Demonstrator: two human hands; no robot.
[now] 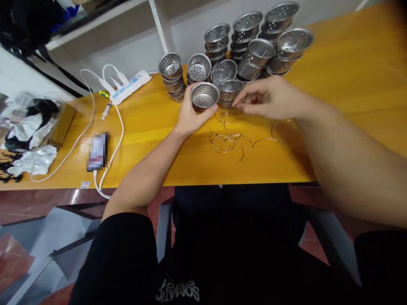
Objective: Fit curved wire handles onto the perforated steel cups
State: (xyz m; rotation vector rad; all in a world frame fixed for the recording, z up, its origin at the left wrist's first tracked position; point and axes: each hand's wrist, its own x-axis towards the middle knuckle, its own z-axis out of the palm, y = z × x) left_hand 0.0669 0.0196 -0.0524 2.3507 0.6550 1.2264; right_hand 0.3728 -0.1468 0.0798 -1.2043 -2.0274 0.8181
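Observation:
My left hand [187, 115] is wrapped round a small perforated metal cup [204, 95], held tilted just above the yellow table [349, 76]. To its right, my right hand [269, 98] pinches a thin wire handle [239, 103] at the fingertips, close to the rim of another cup [229, 90] standing on the table. A loose pile of curved wire handles [226, 140] lies on the table below both hands.
Several stacks of the same perforated cups [254, 40] stand at the table's far edge. At the left lie a phone [98, 151] on a white cable, a power strip [127, 86] and crumpled foil bags [32, 144]. A white shelf frame [159, 25] rises behind.

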